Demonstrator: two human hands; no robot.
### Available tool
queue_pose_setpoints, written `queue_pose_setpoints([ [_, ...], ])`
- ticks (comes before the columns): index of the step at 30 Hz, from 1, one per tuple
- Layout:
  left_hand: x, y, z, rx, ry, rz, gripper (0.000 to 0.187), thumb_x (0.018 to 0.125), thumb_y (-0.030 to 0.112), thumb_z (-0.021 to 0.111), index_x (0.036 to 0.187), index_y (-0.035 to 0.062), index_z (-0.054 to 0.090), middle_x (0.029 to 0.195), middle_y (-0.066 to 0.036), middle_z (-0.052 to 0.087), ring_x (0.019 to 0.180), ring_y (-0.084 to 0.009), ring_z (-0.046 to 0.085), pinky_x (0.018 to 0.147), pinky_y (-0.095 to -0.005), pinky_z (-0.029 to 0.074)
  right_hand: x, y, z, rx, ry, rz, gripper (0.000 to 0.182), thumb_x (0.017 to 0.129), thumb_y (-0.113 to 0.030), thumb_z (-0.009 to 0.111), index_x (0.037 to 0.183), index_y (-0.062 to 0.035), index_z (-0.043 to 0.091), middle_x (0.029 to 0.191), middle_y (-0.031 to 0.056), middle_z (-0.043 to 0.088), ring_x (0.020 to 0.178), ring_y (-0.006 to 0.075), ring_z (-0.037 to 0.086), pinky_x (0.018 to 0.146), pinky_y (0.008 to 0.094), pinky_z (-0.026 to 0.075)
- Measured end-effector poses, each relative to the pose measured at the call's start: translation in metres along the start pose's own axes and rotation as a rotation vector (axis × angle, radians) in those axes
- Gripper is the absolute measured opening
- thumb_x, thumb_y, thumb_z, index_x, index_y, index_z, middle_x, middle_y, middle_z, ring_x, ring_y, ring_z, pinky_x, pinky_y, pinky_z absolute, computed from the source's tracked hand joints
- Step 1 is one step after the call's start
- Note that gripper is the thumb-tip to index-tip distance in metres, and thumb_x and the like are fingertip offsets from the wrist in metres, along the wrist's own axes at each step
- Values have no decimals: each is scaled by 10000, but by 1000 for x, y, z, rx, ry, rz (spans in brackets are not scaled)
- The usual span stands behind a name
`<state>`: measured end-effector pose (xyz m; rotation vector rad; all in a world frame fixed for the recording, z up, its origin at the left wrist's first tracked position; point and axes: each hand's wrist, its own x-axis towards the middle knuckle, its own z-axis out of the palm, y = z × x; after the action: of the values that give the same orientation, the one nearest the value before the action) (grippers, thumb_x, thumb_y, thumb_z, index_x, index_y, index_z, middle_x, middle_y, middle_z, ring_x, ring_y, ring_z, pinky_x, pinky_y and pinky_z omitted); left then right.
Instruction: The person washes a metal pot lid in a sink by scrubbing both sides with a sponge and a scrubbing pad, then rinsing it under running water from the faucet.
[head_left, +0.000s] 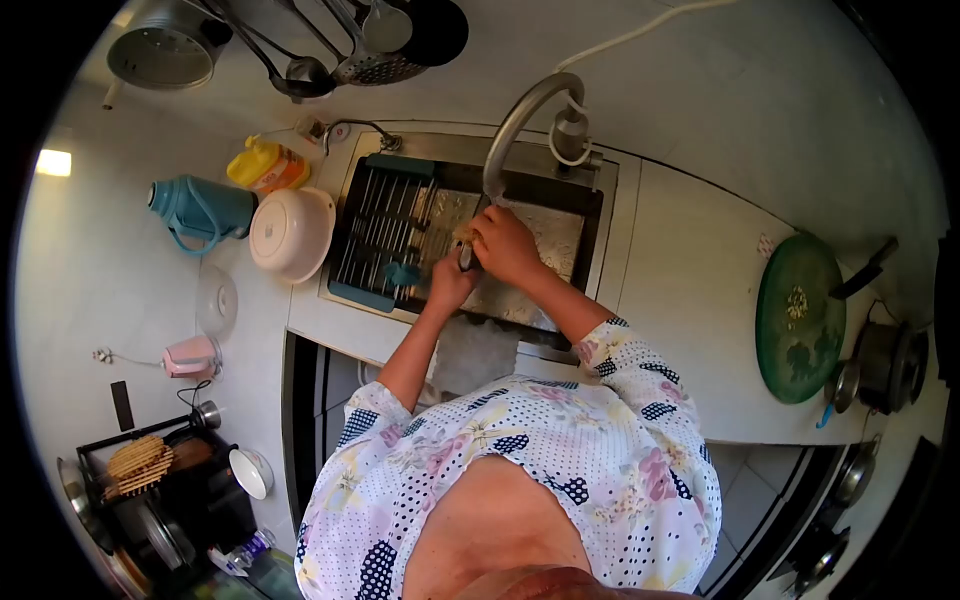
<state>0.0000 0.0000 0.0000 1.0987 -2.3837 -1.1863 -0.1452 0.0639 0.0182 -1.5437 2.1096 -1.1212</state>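
Observation:
Over the metal sink [545, 240], both hands are close together below the curved faucet [530, 110]. My left hand [453, 282] is closed around a small metallic utensil [465, 256], perhaps a handle; its full shape is hidden. My right hand [505, 243] is closed at the utensil's upper end, by the faucet's mouth, with something small and yellowish-brown [464, 234] beside its fingers. What exactly the right fingers grip is too small to tell. A drying rack [385, 225] spans the sink's left side, with a teal cloth or scrubber [402, 273] on it.
Left of the sink are a pink basin [290, 235], a yellow bottle [267, 166] and a blue thermos [203, 212]. On the right counter, a green board [800, 320] holds chopped bits near a knife [865, 270] and a dark pot [885, 365]. Ladles [305, 72] hang above.

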Motion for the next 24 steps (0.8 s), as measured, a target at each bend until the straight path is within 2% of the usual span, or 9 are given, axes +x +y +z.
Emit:
queue_pose_setpoints([
  [2,0,5,0,34,-14,3,368,695,90,616,1052,11,576,861,-231,631,858,-350,624,733,-376,474,2,9,-7,76,32,35,183,750,-159,595,914,-79,605,956,136,556,920,321,549,748,421,463],
  [5,12,25,-6,-1,-153,-69,366,685,87,629,1035,-9,579,848,-220,634,831,-356,622,724,-372,475,38,31,-22,-61,78,288,171,752,-141,574,906,-72,606,923,136,560,900,328,551,742,428,461],
  [8,8,15,2,-139,-72,9,356,674,82,640,1014,-9,587,844,-211,634,809,-347,624,710,-368,474,48,51,-20,19,159,292,170,752,-140,567,900,-67,609,929,142,557,897,335,549,740,428,462],
  [11,7,30,-6,-95,-54,-134,357,668,88,650,1006,-7,586,853,-212,631,806,-345,623,704,-368,470,34,20,-16,-22,38,149,173,753,-146,571,902,-64,604,951,140,551,894,331,549,740,418,464],
  [13,17,6,3,-69,-9,-80,356,665,89,653,999,-13,583,843,-212,631,796,-344,623,698,-369,469,14,2,-2,118,91,-88,183,740,-141,588,901,-56,595,923,142,551,866,338,551,739,414,465],
  [18,14,19,-7,-61,-31,-89,345,658,85,663,972,-30,582,830,-218,629,773,-339,619,688,-369,470,17,17,-4,276,19,175,308,708,-253,683,929,-62,585,916,142,593,873,327,575,739,397,467],
  [21,12,6,1,-132,-63,-167,333,664,73,658,971,-31,581,826,-200,636,753,-293,623,684,-353,471,31,32,-2,188,79,277,322,732,-272,668,965,-64,589,947,145,603,900,327,577,738,401,464],
  [22,8,10,1,-174,-63,-172,332,667,69,655,974,-31,579,826,-190,638,749,-272,623,683,-345,471,38,25,-17,161,-68,422,364,753,-296,657,1018,-59,581,985,153,603,917,321,581,749,404,462],
  [24,4,17,0,-230,-65,-173,329,672,61,651,980,-29,579,827,-157,644,743,-227,617,681,-329,470,43,39,-8,170,40,412,386,765,-275,639,1059,-35,566,1020,172,592,946,334,569,779,408,455],
])
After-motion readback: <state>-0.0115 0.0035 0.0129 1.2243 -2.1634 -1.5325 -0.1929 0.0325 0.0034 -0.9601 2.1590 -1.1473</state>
